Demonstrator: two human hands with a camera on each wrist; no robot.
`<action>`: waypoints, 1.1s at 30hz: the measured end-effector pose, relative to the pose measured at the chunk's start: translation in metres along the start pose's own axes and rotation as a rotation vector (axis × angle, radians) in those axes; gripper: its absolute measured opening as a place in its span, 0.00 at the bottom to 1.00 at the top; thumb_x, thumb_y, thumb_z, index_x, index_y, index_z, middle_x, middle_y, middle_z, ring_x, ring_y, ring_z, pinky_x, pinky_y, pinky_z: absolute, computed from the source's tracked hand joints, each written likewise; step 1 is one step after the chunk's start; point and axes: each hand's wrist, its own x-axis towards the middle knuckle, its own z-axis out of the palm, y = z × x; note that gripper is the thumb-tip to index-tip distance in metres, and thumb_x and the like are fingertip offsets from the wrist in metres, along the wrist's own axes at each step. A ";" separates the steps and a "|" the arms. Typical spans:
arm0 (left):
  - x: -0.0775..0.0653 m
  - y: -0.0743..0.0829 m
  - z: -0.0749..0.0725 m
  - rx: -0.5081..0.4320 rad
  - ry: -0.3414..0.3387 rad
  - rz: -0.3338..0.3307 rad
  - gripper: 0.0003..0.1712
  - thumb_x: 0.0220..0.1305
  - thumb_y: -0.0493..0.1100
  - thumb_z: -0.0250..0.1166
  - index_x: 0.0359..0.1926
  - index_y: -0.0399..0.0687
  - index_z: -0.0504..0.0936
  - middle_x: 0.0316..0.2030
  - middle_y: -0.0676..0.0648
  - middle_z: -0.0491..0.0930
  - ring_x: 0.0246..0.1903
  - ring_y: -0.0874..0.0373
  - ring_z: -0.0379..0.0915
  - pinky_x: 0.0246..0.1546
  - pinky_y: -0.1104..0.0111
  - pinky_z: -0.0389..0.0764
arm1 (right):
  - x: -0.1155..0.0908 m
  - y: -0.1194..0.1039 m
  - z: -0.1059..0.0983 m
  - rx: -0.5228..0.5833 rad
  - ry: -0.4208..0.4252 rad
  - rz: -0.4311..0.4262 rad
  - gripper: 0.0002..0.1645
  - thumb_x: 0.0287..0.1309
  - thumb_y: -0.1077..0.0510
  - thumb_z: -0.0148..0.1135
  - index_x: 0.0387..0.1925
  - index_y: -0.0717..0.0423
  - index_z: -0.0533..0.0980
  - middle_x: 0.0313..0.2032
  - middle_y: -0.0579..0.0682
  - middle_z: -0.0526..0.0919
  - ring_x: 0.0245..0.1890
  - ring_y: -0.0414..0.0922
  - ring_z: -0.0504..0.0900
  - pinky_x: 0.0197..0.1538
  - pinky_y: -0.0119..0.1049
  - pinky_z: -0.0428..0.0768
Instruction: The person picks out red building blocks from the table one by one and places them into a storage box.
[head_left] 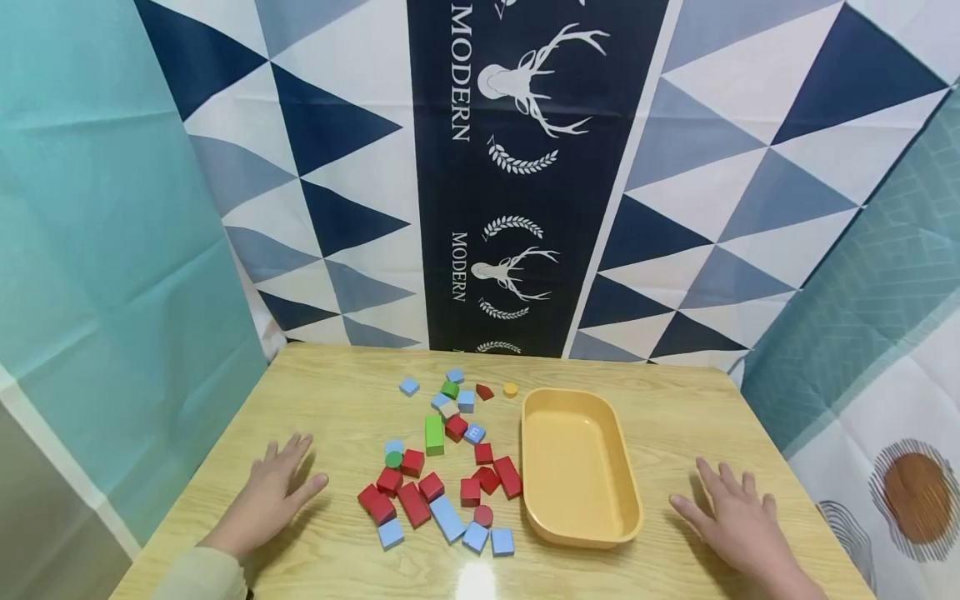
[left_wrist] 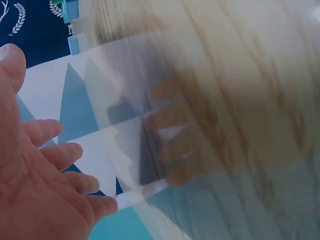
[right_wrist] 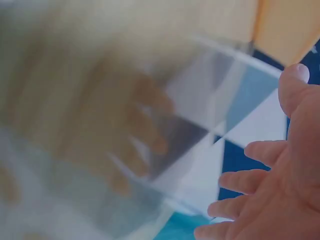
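Your wood-grain table (head_left: 675,417) is pale and runs back to a hanging cloth (head_left: 345,146) printed with navy, grey-blue and white triangles. A teal cloth (head_left: 112,217) drapes the left side. On the right hangs a paler patterned cloth (head_left: 832,433), with a brown disc motif (head_left: 917,500) ringed by dark strokes toward the near end. A patch of glare (head_left: 476,581) shines on the near part of the wood.

Down the middle of the far cloth runs a black panel (head_left: 442,192). You can read "MODERN" on it 2 times, the letters turned sideways, each beside a white stag head with antlers and leafy sprays. Another letter, "E", shows on a lettered blue block (head_left: 474,432) near the middle of the scatter.

The scatter lies between your left hand (head_left: 273,492) and the yellow tub (head_left: 577,467), which stands right of centre. Red blocks (head_left: 413,505) and blue blocks (head_left: 447,518) make up most of it, with a long green block (head_left: 434,435) among them and a small yellow disc (head_left: 511,389) at the far side, near the tub.

Both your hands are released, fingers spread: the left is left of the blocks, the right hand (head_left: 738,525) right of the tub. The wrist views are hazy, so I cannot tell whether your fingertips touch the wood.
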 end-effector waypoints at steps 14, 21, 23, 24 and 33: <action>0.081 0.121 0.023 0.053 -0.011 0.136 0.30 0.74 0.57 0.69 0.69 0.48 0.81 0.67 0.43 0.82 0.71 0.41 0.74 0.73 0.43 0.74 | -0.044 -0.125 0.010 0.043 0.145 -0.316 0.23 0.61 0.34 0.74 0.51 0.41 0.88 0.50 0.41 0.91 0.60 0.54 0.86 0.67 0.77 0.71; 0.176 0.192 0.078 0.294 -0.075 0.281 0.31 0.72 0.58 0.70 0.67 0.46 0.83 0.61 0.43 0.87 0.62 0.42 0.81 0.66 0.49 0.82 | -0.044 -0.122 0.028 0.062 0.028 -0.330 0.13 0.66 0.37 0.69 0.43 0.37 0.89 0.40 0.34 0.90 0.44 0.40 0.86 0.52 0.47 0.87; 0.193 0.202 0.095 0.356 -0.074 0.267 0.31 0.72 0.60 0.70 0.67 0.49 0.83 0.61 0.44 0.87 0.60 0.43 0.81 0.63 0.51 0.84 | -0.044 -0.120 0.032 0.078 0.040 -0.369 0.12 0.68 0.38 0.68 0.42 0.37 0.89 0.39 0.33 0.90 0.42 0.38 0.85 0.47 0.40 0.86; 0.199 0.205 0.103 0.391 -0.066 0.258 0.30 0.71 0.60 0.70 0.66 0.51 0.84 0.60 0.46 0.88 0.59 0.44 0.81 0.61 0.52 0.85 | -0.043 -0.119 0.033 0.083 0.048 -0.390 0.12 0.69 0.39 0.67 0.42 0.37 0.89 0.39 0.32 0.90 0.42 0.37 0.84 0.45 0.39 0.85; 0.214 0.212 0.132 0.592 0.039 0.216 0.12 0.77 0.43 0.64 0.40 0.53 0.94 0.39 0.48 0.92 0.42 0.50 0.82 0.48 0.55 0.89 | -0.038 -0.120 0.031 0.159 0.006 -0.368 0.13 0.70 0.37 0.64 0.37 0.32 0.89 0.35 0.26 0.87 0.39 0.30 0.80 0.43 0.36 0.83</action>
